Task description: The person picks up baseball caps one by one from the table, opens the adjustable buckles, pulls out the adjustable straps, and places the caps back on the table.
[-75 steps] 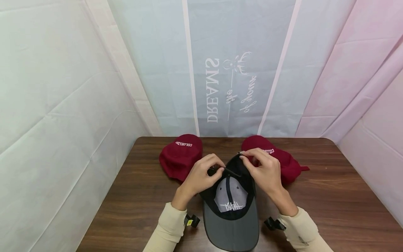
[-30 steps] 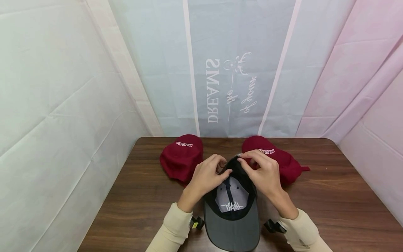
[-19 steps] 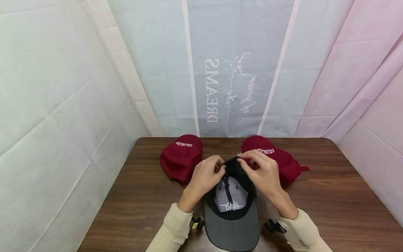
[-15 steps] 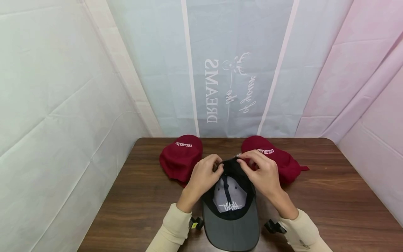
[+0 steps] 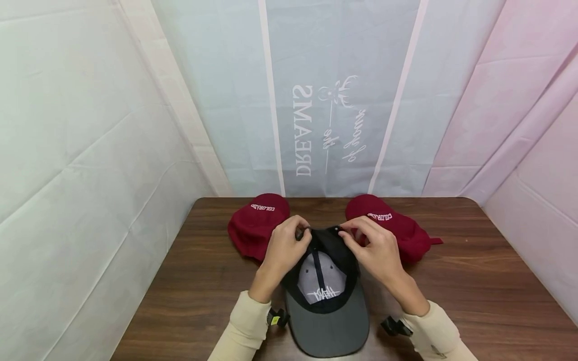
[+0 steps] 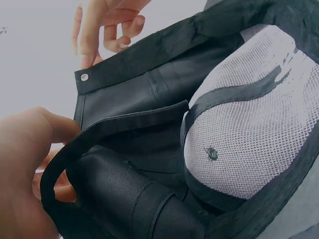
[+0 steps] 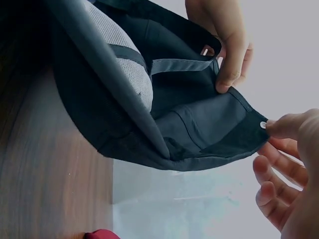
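A dark grey baseball cap (image 5: 331,326) lies upside down, its brim toward me and its mesh lining showing. My left hand (image 5: 283,245) pinches the left side of the cap's back edge between thumb and fingers. At the other side, my right hand (image 5: 377,248) pinches the corner of the back edge, beside a small metal snap (image 7: 263,125). In the left wrist view, a loose black band (image 6: 134,117) runs from inside the cap toward my left hand. Its far end is hidden by that hand.
Two maroon caps lettered COLORADO rest on the wooden table (image 5: 474,281). One maroon cap (image 5: 257,223) is behind my left hand, the other maroon cap (image 5: 408,235) behind my right. Fabric curtains (image 5: 217,100) surround the table's back and sides.
My left hand has moved left and slightly up, and the grey cap has shifted left with it. The back edge now stretches wider between my hands. The right hand has barely moved.
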Demonstrator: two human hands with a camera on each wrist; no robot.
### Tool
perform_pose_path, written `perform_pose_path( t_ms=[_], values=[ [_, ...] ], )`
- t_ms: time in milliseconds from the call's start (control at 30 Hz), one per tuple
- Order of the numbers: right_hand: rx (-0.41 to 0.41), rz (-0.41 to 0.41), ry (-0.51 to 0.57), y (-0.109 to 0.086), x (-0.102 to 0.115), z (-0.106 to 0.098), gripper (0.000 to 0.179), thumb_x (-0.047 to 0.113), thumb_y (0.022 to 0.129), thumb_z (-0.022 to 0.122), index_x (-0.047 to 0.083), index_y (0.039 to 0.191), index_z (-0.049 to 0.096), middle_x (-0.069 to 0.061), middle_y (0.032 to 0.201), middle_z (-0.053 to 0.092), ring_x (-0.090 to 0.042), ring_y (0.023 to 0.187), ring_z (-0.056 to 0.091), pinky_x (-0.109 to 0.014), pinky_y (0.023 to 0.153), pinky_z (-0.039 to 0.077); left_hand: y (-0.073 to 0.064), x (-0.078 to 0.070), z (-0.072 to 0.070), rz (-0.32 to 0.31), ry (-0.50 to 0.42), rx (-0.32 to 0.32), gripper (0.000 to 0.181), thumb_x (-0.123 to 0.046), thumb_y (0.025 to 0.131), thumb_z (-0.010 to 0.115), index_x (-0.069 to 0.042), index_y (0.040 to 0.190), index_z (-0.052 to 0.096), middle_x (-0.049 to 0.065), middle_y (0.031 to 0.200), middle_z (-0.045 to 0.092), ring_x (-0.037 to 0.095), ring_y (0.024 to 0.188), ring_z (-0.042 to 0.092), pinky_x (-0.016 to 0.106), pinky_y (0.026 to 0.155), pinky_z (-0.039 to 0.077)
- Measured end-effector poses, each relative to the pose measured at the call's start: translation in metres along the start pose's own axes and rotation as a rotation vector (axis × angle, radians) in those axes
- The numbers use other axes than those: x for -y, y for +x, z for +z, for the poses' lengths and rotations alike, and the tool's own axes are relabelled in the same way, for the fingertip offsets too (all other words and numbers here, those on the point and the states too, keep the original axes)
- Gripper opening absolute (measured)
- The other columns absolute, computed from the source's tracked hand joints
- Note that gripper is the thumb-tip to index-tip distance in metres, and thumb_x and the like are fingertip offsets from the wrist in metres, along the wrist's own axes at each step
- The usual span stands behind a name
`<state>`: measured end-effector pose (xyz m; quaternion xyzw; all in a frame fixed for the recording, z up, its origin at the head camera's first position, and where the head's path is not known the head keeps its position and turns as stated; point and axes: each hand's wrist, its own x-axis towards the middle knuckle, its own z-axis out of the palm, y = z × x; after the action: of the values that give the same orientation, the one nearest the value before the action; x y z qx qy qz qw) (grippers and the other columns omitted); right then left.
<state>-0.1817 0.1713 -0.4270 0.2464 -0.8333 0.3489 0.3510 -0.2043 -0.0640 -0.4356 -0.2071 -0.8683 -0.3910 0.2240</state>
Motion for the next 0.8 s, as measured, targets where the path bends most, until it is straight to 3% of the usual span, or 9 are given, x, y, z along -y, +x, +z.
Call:
perform_pose_path(
  t_ms=[233,500,633,800],
  values=[
    [0.019,0.001,-0.031,-0.003,-0.003,0.001,0.022,0.012,0.084,0.089,0.016,0.104,0.079,0.0,0.095,0.075,-0.012,0.063,0.06,-0.016,0.059,0.046,0.001,0.004,-0.006,-0.003,-0.018,-0.045,0.007,-0.004,0.096,0.07,-0.01,0.099,0.072,0.003,0.094,0.073,0.013,0.076,0.063,0.026,0.07,0.056],
    [0.031,0.017,-0.077,-0.01,-0.007,0.0,0.026,0.011,0.082,0.09,0.018,0.104,0.079,0.003,0.096,0.076,-0.007,0.063,0.057,-0.016,0.056,0.044,0.004,0.008,-0.014,-0.011,-0.032,-0.101,0.007,-0.003,0.095,0.071,-0.01,0.098,0.071,0.004,0.09,0.071,0.013,0.075,0.062,0.026,0.069,0.056],
    [0.064,0.028,-0.091,-0.014,-0.008,-0.001,0.029,0.013,0.081,0.091,0.018,0.106,0.079,0.001,0.094,0.074,-0.008,0.064,0.057,-0.018,0.056,0.045,0.005,0.01,-0.018,-0.018,-0.038,-0.131,0.008,-0.002,0.095,0.071,-0.01,0.097,0.072,0.005,0.09,0.072,0.015,0.075,0.063,0.026,0.068,0.056],
    [0.167,0.07,-0.147,-0.017,-0.01,-0.001,0.03,0.023,0.083,0.092,0.019,0.109,0.077,0.002,0.089,0.069,-0.006,0.07,0.055,-0.023,0.057,0.048,0.007,0.013,-0.023,-0.014,-0.038,-0.159,0.008,-0.002,0.094,0.071,-0.01,0.096,0.071,0.005,0.087,0.071,0.017,0.076,0.062,0.028,0.067,0.054]
  ],
)
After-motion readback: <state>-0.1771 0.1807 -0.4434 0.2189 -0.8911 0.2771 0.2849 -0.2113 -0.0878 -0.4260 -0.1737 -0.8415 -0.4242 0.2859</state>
